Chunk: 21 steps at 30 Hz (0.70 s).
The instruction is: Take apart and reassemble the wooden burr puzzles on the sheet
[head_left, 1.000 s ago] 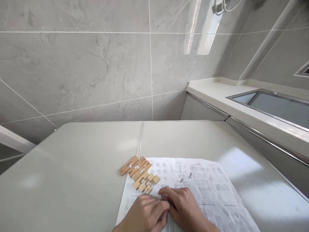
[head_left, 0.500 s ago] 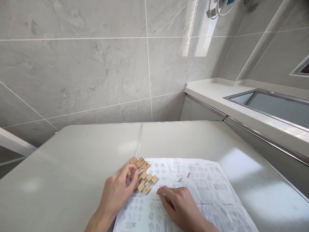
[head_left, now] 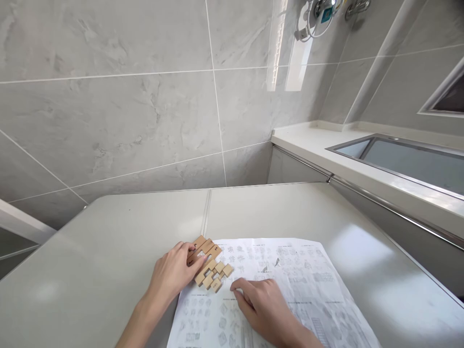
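Note:
Several notched wooden puzzle pieces with dark numbers on them lie together at the left edge of a printed paper sheet [head_left: 282, 285]. The darker flat pieces [head_left: 213, 251] are at the back, and the paler interlocking pieces [head_left: 216, 285] in front. My left hand [head_left: 172, 268] reaches over the darker ones from the left, thumb and index finger gripping one of them at its sides. Just right of the pale pieces, my right hand [head_left: 263, 304] rests on the paper with its fingers curled in. Nothing shows in it.
The paper lies on a pale glossy table [head_left: 108, 251] with a seam across it. Two small grey scraps [head_left: 277, 262] are on the sheet. A white counter [head_left: 300, 135] with an inset sink [head_left: 398, 157] stands at the right, and a grey tiled wall [head_left: 145, 121] behind.
My left hand has drawn back slightly to the left, its thumb and index finger now wider apart, showing more of the darker pieces. My right hand stays on the paper. The view has tilted slightly.

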Each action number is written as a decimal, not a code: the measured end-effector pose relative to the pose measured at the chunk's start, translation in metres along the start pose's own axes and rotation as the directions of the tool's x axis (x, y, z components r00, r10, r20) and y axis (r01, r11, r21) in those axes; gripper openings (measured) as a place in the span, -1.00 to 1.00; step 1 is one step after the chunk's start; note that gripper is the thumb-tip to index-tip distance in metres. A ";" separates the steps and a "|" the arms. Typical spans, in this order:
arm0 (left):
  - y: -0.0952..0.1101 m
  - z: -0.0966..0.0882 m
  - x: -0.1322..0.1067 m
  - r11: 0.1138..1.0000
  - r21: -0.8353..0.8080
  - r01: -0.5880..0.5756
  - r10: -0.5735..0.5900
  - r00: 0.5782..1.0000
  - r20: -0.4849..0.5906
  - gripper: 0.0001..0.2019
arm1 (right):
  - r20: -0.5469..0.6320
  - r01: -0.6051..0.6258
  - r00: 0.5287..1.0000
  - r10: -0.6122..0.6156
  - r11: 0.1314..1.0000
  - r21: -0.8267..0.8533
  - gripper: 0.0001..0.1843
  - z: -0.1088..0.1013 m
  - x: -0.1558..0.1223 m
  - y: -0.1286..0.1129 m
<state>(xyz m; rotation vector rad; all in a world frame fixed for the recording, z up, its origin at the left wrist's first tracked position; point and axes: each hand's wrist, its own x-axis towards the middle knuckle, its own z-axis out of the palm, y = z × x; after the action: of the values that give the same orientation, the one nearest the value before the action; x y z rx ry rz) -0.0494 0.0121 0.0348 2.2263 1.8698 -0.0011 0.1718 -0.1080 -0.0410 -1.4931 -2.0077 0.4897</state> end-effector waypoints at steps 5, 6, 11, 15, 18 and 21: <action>0.014 -0.010 0.010 0.996 0.086 -0.018 0.015 0.999 0.039 -0.56 | 0.002 0.001 1.000 -0.001 1.000 -0.015 -0.72 0.001 0.000 0.001; 0.016 -0.011 0.011 0.995 0.099 -0.027 0.022 0.999 0.046 -0.58 | 0.003 0.001 1.000 -0.001 1.000 -0.018 -0.72 0.001 0.000 0.001; 0.023 -0.018 0.015 0.988 0.138 -0.076 0.068 0.996 0.062 -0.73 | 0.003 0.003 1.000 -0.003 1.000 -0.027 -0.74 0.001 0.001 0.001; 0.023 -0.023 0.018 0.983 0.145 -0.115 0.108 0.993 0.056 -0.76 | 0.003 0.006 1.000 -0.006 1.000 -0.029 -0.76 0.001 0.001 0.000; 0.021 -0.025 0.020 0.977 0.152 -0.152 0.147 0.988 0.043 -0.76 | -0.005 0.013 1.000 -0.013 1.000 -0.026 -0.77 0.002 0.001 0.001; 0.019 -0.027 0.021 0.972 0.150 -0.178 0.177 0.984 0.021 -0.78 | -0.013 0.021 1.000 -0.021 1.000 -0.024 -0.78 0.002 0.001 0.001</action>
<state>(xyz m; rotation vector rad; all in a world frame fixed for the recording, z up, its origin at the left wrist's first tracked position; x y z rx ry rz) -0.0307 0.0341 0.0611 2.4847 1.7115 -0.1250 0.1710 -0.1066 -0.0428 -1.4843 -2.0232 0.4479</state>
